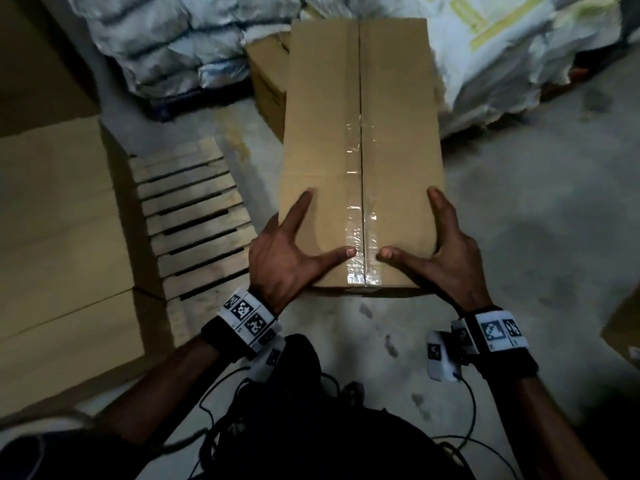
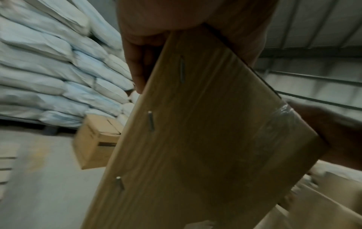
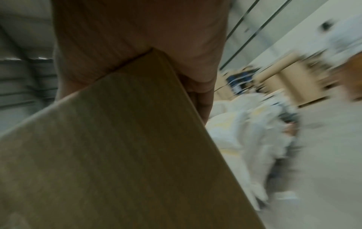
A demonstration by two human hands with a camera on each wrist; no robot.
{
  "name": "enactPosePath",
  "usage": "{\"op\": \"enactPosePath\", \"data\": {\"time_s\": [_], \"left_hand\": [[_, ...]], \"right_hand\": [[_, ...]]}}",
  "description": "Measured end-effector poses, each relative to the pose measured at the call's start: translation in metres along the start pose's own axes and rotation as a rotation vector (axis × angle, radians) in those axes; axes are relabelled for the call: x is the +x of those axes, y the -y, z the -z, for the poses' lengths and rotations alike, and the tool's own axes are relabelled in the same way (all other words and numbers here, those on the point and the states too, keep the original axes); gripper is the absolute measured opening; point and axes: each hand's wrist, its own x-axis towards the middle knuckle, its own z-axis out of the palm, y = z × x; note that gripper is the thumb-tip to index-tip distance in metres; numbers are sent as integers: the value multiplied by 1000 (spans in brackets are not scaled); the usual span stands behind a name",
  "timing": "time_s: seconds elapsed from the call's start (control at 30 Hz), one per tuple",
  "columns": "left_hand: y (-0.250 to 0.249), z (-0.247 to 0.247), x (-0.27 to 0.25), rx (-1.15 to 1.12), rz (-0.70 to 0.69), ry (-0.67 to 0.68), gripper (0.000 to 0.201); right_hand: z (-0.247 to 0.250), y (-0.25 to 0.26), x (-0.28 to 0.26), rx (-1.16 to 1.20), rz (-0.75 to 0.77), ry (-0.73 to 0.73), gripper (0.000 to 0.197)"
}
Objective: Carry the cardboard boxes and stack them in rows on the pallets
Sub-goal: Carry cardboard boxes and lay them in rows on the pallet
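Observation:
A long brown cardboard box [image 1: 360, 133] with clear tape along its top seam is held off the floor in front of me. My left hand [image 1: 291, 251] grips its near left corner, thumb and forefinger spread on top, the other fingers down the side. At the near right corner my right hand [image 1: 446, 251] grips it the same way. The left wrist view shows the box's stapled side [image 2: 195, 139] under my left hand's fingers [image 2: 137, 62]. In the blurred right wrist view the box [image 3: 107, 155] fills the lower left below my right hand [image 3: 137, 38].
A wooden pallet [image 1: 197, 216] lies on the floor to the left, its slats partly bare. Flat cardboard boxes [image 1: 59, 220] cover its left part. Another box [image 1: 268, 81] stands on the concrete ahead. Stacked sacks [image 1: 173, 39] and white bags [image 1: 502, 46] line the back. A box corner [image 1: 623, 330] shows at right.

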Motion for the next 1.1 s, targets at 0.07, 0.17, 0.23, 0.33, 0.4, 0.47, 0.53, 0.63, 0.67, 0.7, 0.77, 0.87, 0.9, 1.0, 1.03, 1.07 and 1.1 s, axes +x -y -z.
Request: {"op": "enactPosePath", "data": {"time_s": [0.07,0.17,0.23,0.33,0.4,0.47,0.53,0.63,0.67,0.7,0.77,0.87,0.9,1.0,1.03,1.07,1.1], "left_hand": [[-5,-7,25,-2,54,-42,114],[-4,-18,65,-1,107,-103,115],[-1,-23,94,27,158,-146,114],[9,-28,146,26,228,-199,113],[16,-31,175,11,295,-223,115],[22,-29,206,10,364,-244,117],[33,-29,231,8,438,-273,118],[46,-30,246,9,525,-331,116],[50,-29,250,17,558,-342,116],[54,-25,255,23,600,-360,115],[63,-22,256,20,678,-391,114],[75,-21,256,-7,793,-461,113],[78,-22,257,-10,829,-478,113],[91,-26,263,-36,947,-526,113],[94,-27,267,-50,992,-554,113],[96,-29,270,-59,1027,-584,113],[99,-31,276,-58,1064,-633,113]], "right_hand": [[1,-3,44,-12,52,57,124],[-7,-3,110,-40,115,134,126],[-18,1,155,-53,154,184,126],[-37,11,228,-26,236,239,127],[-51,20,269,-34,267,300,128],[-66,32,310,-22,294,357,129],[-85,47,347,-29,328,409,129],[-113,64,383,-79,388,508,128],[-122,70,394,-79,410,533,129],[-135,78,407,-83,437,567,129],[-158,91,425,-118,489,630,129],[-193,109,449,-119,605,756,127],[-203,115,455,-119,644,799,126],[-239,138,479,-120,740,904,126],[-252,148,488,-123,770,952,127],[-263,153,495,-123,792,994,127],[-277,162,504,-119,824,1043,128]]}}
